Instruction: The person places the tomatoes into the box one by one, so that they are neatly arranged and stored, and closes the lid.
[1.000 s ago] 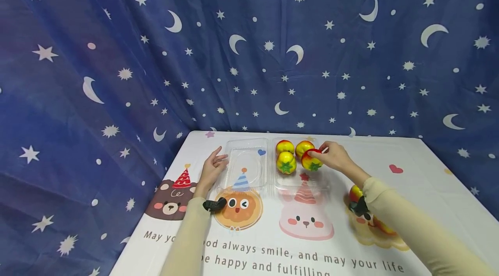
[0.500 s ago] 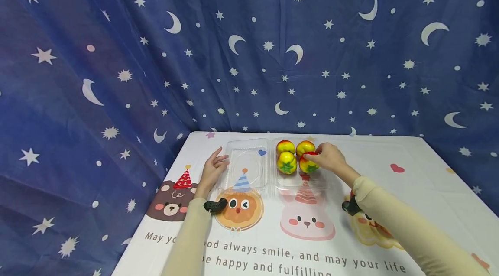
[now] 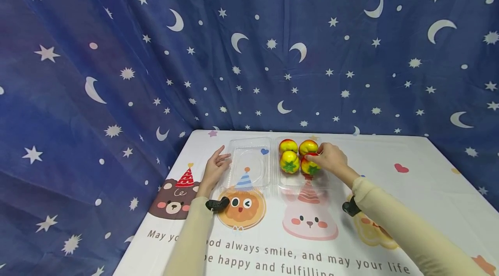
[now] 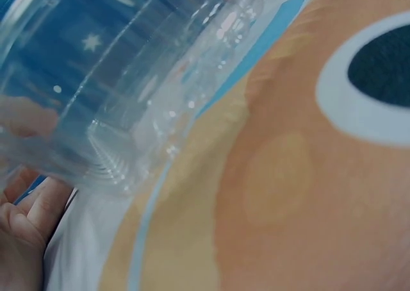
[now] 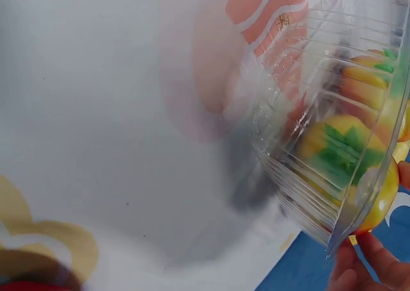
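Right hand [image 3: 330, 160] grips the red-and-yellow toy tomato with a green star-shaped calyx [image 3: 310, 167], fingers curled round it, and sets it in the near-right spot of the clear plastic clamshell tray half [image 3: 302, 183], which sits on the right of the open box. Three other red-and-yellow toy tomatoes are already in there: near-left [image 3: 290, 162], far-left [image 3: 288, 145], far-right [image 3: 308, 147], all packed close and apparently touching. Left hand [image 3: 214, 170] lies flat with straight fingers against the left edge of the clear plastic clamshell lid half [image 3: 249, 162], holding nothing; the left wrist view shows fingertips just under the lid's ribbed rim [image 4: 122, 169]. Risks as I judge them: the tray is thin and light, so a downward push from the right hand could tip or slide it on the white cartoon-printed tablecloth [image 3: 409, 189], since only the lid side is steadied. The fit is tight, so wedging the fourth tomato in could pop a neighbour up or over the low wall. The right wrist view shows the held tomato [image 5: 378, 201] right at the tray's rim [image 5: 359, 195], so letting go off-centre could leave it perched on the edge and rolling out toward the near right. If the tomatoes sit too high, the lid may not shut flat. Can't tell whether the held tomato is fully seated yet.
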Demonstrator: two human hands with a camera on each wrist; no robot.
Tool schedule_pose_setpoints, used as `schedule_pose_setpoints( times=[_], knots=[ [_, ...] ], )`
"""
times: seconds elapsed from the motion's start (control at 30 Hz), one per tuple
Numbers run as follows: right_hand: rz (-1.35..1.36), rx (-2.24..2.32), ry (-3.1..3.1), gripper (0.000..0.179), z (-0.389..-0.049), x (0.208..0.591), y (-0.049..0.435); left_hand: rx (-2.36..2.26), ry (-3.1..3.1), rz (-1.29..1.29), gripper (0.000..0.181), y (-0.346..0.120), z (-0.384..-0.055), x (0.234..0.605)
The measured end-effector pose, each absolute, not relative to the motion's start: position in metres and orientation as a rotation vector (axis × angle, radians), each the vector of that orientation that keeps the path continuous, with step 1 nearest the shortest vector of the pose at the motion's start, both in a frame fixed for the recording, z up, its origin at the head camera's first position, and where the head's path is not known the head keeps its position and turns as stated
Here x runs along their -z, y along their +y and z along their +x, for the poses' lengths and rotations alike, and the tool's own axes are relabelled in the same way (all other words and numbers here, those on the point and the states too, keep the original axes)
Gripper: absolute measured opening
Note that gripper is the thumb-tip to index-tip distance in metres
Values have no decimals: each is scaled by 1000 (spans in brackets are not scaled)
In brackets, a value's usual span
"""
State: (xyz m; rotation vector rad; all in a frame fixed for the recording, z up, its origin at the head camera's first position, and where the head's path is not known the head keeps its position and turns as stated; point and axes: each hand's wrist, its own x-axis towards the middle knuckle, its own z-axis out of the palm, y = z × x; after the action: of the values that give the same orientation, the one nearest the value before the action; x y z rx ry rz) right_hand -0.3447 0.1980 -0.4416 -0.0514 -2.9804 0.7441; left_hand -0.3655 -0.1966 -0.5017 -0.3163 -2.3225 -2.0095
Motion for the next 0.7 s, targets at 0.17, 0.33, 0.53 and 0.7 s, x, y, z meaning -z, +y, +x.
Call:
schedule_pose_setpoints(
  times=[0.17, 0.33, 0.53, 0.7],
  knots=[
    [-53, -749, -2952, 45, -346, 443, 197, 2009, -2314, -316, 66, -197, -366, 503],
    [-52, -753, -2942, 45, -345, 444, 198, 2026, -2314, -317, 65, -196, -367, 503],
    [-48, -768, -2929, 47, -342, 440, 202, 2010, -2313, -324, 66, -197, -369, 504],
    [-31, -783, -2922, 45, -337, 437, 210, 2030, -2263, -317, 66, -198, -378, 517]
  ],
)
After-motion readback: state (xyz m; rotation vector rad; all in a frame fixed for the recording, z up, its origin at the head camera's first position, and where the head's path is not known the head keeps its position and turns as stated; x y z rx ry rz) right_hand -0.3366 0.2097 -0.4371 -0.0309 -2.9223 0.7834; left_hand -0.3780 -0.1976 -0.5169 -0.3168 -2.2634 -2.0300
